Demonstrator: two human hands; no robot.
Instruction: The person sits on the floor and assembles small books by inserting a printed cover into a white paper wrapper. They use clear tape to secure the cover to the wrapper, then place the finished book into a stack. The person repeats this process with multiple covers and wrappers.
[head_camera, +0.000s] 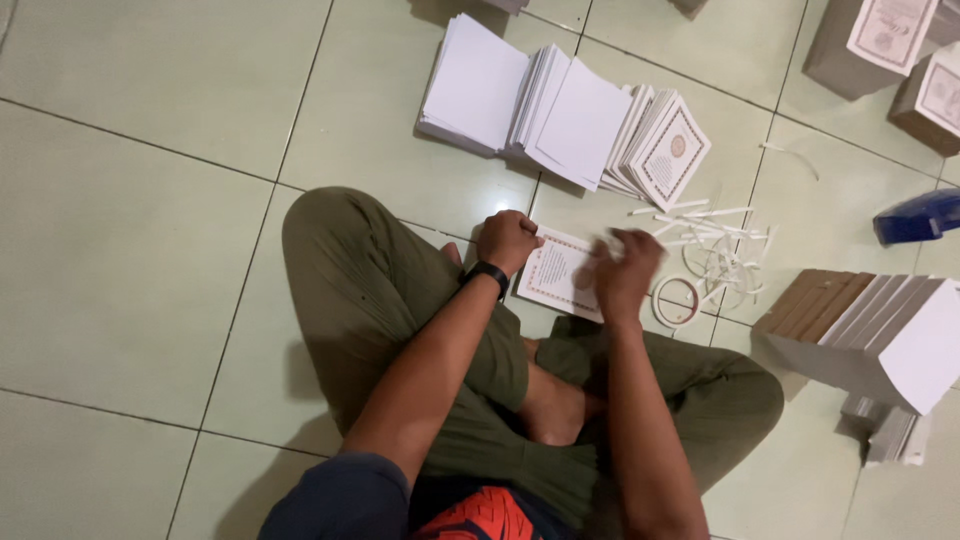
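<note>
Your crossed legs (400, 300) in olive trousers lie nearest the camera, with one bare foot (555, 410) tucked below your forearms. Your left hand (507, 241), with a black wristband (487, 275) behind it, is curled into a loose fist and rests on the left edge of a printed card (556, 272) with an ornate border; whether its fingers pinch that edge cannot be told. Your right hand (625, 272) is blurred over the right part of the same card, fingers bent, and its grasp cannot be told either. This card lies flat on the tiled floor (130, 220) between your two hands, just ahead of your legs. Just to the right of your right hand lies a roll of tape (676, 301), flat on the floor. Beyond that roll, a scatter of thin white paper strips (715, 245) lies loose. Ahead of both hands, a fanned row of white cards (560, 115) leans across the floor, its rightmost card showing a printed border. Well to the right of your right hand stands a block of stacked booklets (880, 335), white and brown. Above that block lies a blue object (918, 216), partly cut off by the frame. At the far right ahead, brown boxes (850, 50) carry bordered sheets on top.
</note>
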